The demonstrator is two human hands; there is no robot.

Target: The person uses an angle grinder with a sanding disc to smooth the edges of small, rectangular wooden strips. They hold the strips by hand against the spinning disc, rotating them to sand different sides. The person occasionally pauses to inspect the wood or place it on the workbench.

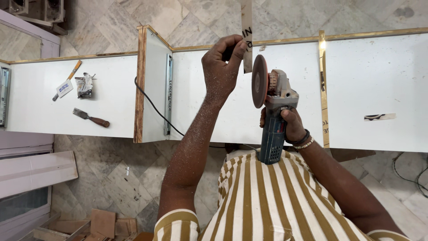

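Right hand (292, 125) grips grinder (273, 118) body; left hand (221, 64) pinches strip (246, 31) beside disc (259, 81).

Well left of my raised left hand (221, 67), I see the white laminated panel (111, 93) carrying a chisel (90, 117), a scraper (67, 81) and a crumpled packet (84, 85), all apart.

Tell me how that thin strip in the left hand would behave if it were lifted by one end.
The strip looks thin and narrow, so it would probably flex and sag rather than stay stiff. The left hand pinches it with fingertips alone, so it is likely light. Dust coats the arm, so the grip might be a bit slippery. The right hand holds the grinder.
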